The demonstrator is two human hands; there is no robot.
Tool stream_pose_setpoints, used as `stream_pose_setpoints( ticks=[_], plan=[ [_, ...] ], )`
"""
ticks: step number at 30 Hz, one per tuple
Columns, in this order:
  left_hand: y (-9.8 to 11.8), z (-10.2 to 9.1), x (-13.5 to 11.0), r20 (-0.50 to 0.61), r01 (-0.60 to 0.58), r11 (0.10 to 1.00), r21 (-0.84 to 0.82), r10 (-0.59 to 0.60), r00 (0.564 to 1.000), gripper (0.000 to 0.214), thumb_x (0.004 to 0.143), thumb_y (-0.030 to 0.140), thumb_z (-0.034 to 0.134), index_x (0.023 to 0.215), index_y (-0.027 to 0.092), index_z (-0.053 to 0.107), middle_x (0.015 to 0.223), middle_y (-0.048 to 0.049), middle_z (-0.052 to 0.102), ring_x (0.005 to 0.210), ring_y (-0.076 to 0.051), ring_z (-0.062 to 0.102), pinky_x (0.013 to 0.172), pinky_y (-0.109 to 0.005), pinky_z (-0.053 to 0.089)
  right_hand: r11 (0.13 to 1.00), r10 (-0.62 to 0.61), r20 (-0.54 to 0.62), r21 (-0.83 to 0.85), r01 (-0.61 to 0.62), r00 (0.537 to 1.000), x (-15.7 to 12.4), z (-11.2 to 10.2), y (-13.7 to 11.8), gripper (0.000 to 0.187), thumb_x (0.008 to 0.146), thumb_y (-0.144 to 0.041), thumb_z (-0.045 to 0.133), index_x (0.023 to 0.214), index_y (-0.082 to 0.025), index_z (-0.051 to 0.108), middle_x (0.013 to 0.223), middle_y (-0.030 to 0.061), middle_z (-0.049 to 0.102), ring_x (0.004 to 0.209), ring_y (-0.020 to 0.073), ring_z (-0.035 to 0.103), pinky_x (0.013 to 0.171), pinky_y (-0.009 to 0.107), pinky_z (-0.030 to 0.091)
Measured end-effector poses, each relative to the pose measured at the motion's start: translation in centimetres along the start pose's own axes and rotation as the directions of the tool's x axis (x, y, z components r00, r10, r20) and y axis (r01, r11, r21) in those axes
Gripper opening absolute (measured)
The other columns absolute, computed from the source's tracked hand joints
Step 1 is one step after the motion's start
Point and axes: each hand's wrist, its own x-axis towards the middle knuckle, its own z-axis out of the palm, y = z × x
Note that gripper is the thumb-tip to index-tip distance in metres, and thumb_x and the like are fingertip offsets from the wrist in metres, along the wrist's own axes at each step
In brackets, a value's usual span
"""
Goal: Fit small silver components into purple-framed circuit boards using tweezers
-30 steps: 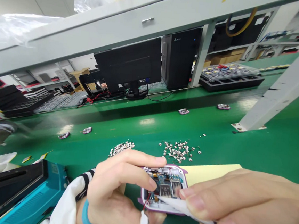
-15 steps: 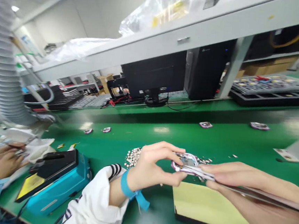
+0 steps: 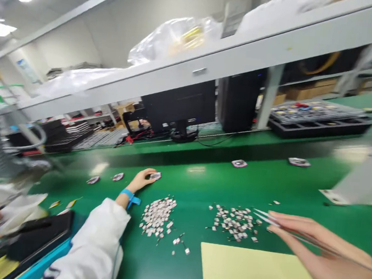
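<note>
Five rounded, purple-edged devices [image 3: 239, 163] are in view. Small whitish pieces [image 3: 159, 215] form two heaps, with strays around them, too many to count. There is one pair of tweezers [image 3: 265, 215], one yellow pad [image 3: 255, 271], one monitor [image 3: 182, 104], one computer tower [image 3: 241, 103], and two small yellow items [image 3: 54, 204].

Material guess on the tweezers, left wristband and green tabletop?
Tweezers: likely metal, by the thin, straight gray shank; prongs look paler, finish unclear through blur.
Wristband: fabric or soft plastic, matte blue; it wraps the wrist with a loose end.
Green tabletop: perhaps rubber mat or coated board, semi-gloss; smooth, with soft light reflections.
</note>
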Motion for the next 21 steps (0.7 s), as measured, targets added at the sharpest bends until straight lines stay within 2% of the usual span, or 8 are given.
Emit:
stream_pose_setpoints(
  ticks=[3,5,9,11,14,16,18,21],
  plan=[
    [2.4,0.1,2.5,0.058,-0.05,0.986,0.157,0.042,0.997,0.06,0.057,0.032,0.072,0.109,0.011,0.052,0.115,-0.0166,0.056,0.111,-0.033,0.049,0.1,-0.054,0.03,0.985,-0.166,0.078,-0.025,0.169,0.983,0.6,-0.5,-1.9,0.005,0.079,-0.02,0.061,0.083,-0.02,0.064,0.086,0.0002,0.066,0.075,0.0134,0.065,0.073,0.016,0.054],
    [5.7,1.9,4.8,0.132,-0.136,0.967,0.218,0.109,0.985,0.063,0.061,0.032,0.067,0.117,0.01,0.048,0.126,-0.0169,0.048,0.118,-0.034,0.042,0.103,-0.052,0.027,0.98,-0.196,0.092,-0.021,0.199,0.976,0.3,-1.0,-1.7,0.009,0.08,-0.015,0.057,0.086,-0.019,0.063,0.089,0.0026,0.066,0.078,0.0154,0.065,0.075,0.019,0.054],
    [13.7,10.1,9.3,0.338,-0.315,0.913,0.26,0.219,0.915,0.06,0.075,0.026,0.057,0.13,0.019,0.035,0.134,-0.008,0.041,0.121,-0.022,0.041,0.103,-0.036,0.034,0.971,-0.24,0.189,0.049,0.234,0.952,-1.0,-1.9,-0.6,0.02,0.082,-0.01,0.05,0.098,-0.017,0.06,0.099,0.0067,0.063,0.09,0.019,0.062,0.081,0.025,0.053],
    [16.4,14.9,11.3,0.4,-0.356,0.885,0.299,0.222,0.889,0.061,0.074,0.022,0.062,0.129,0.016,0.037,0.134,-0.01,0.04,0.122,-0.022,0.039,0.104,-0.037,0.032,0.964,-0.264,0.221,0.093,0.249,0.939,-1.2,-2.0,-0.5,0.025,0.082,-0.007,0.047,0.104,-0.016,0.057,0.103,0.0079,0.062,0.095,0.0186,0.06,0.084,0.026,0.051],
    [18.0,20.5,13.5,0.405,-0.352,0.853,0.385,0.187,0.895,0.051,0.078,0.025,0.06,0.124,0.013,0.041,0.131,-0.013,0.041,0.12,-0.026,0.04,0.099,-0.047,0.034,0.951,-0.304,0.196,0.125,0.284,0.932,-1.2,-1.7,-0.8,0.024,0.084,-0.008,0.045,0.105,-0.014,0.054,0.102,0.0085,0.061,0.098,0.0172,0.058,0.086,0.026,0.05],
    [18.2,22.6,14.3,0.379,-0.333,0.837,0.434,0.166,0.911,0.044,0.082,0.029,0.055,0.121,0.013,0.043,0.125,-0.0122,0.046,0.113,-0.025,0.046,0.095,-0.048,0.038,0.945,-0.32,0.151,0.117,0.305,0.935,-1.0,-1.4,-1.0,0.021,0.084,-0.007,0.047,0.102,-0.014,0.055,0.099,0.008,0.062,0.097,0.0163,0.058,0.085,0.025,0.049],
    [18.2,23.5,14.7,0.351,-0.318,0.822,0.473,0.155,0.923,0.04,0.084,0.031,0.052,0.12,0.014,0.044,0.117,-0.0109,0.051,0.107,-0.023,0.05,0.091,-0.046,0.041,0.943,-0.327,0.122,0.108,0.315,0.937,-0.7,-1.3,-1.2,0.019,0.083,-0.007,0.048,0.1,-0.014,0.056,0.096,0.0074,0.063,0.095,0.0154,0.059,0.084,0.025,0.049],
    [18.3,23.2,14.5,0.334,-0.29,0.797,0.53,0.118,0.935,0.041,0.084,0.035,0.051,0.118,0.013,0.045,0.11,-0.0106,0.054,0.1,-0.022,0.054,0.087,-0.044,0.043,0.946,-0.317,0.155,0.126,0.3,0.936,-0.1,-1.7,-1.8,0.018,0.084,-0.009,0.047,0.099,-0.014,0.056,0.09,0.0074,0.064,0.092,0.0149,0.06,0.082,0.024,0.05]
  ],
)
